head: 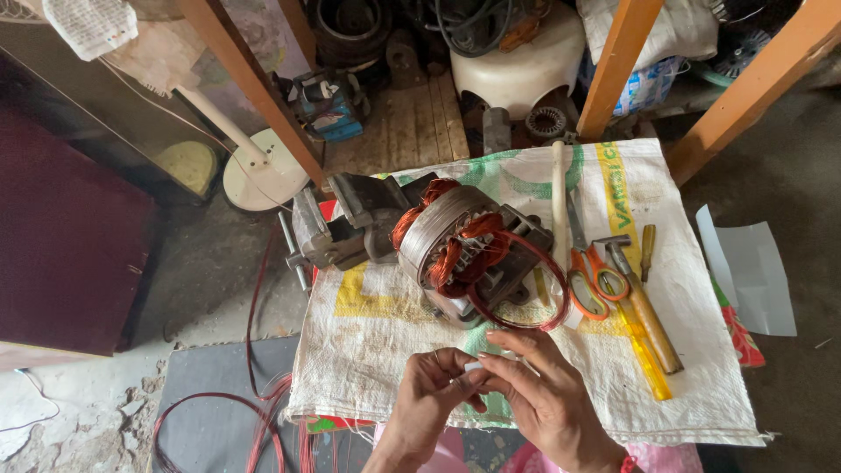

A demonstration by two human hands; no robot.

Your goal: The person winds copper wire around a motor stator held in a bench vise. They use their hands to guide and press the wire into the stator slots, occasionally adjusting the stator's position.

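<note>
Both hands, left hand (431, 385) and right hand (536, 385), are pinching a small white strip (474, 367), possibly insulating paper, fingers narrowed onto it just before the motor stator (469, 254) on the sack-covered table (368, 350). It is looking light, thin and easily creased, so holding its edges suits it.

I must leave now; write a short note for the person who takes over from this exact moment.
Left hand and right hand: fingers together pinch a small white strip.
Grey motor stator with copper windings sits in the grey bench vise on the white woven sack.
One red wire loop hangs loose from the stator.
Orange-handled scissors, hammer and yellow screwdriver lie to its right.
</note>
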